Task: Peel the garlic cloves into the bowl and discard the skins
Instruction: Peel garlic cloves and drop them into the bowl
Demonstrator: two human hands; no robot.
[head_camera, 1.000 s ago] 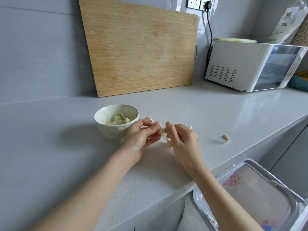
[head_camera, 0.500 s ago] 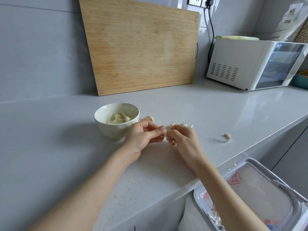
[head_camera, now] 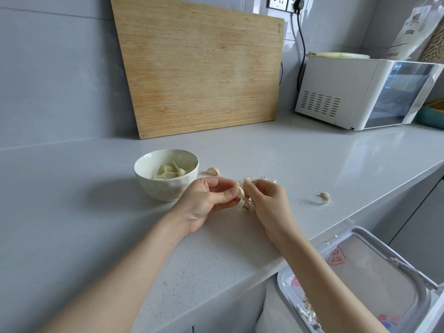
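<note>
Left hand (head_camera: 206, 200): I read fingers curled, thumb pinching a garlic clove (head_camera: 240, 193).
Right hand (head_camera: 266, 200): fingertips pinching that clove's loose skin (head_camera: 246, 205).
Clove position: over the counter (head_camera: 288, 159), just right of the bowl (head_camera: 165, 188).
Bowl contents: peeled cloves (head_camera: 168, 171).
Strays: near clove (head_camera: 212, 171), far clove (head_camera: 324, 196).

Most of the garlic clove (head_camera: 240, 193) is buried between the fingertips of the left hand (head_camera: 207, 201) and right hand (head_camera: 266, 203), so only a pale end shows. Can't tell how much skin is on it. The right hand also covers part of the little pile of cloves (head_camera: 249, 179) behind it, so no counting those. The near wall of the bowl (head_camera: 165, 188) hides the lower peeled pieces. The bin (head_camera: 358, 230) runs off the bottom and right edges, with the right forearm across it. The cutting board (head_camera: 199, 68) and wall socket (head_camera: 280, 2) get chopped by the top edge. There's a teal thing (head_camera: 432, 117) at the right edge, no idea what.
</note>
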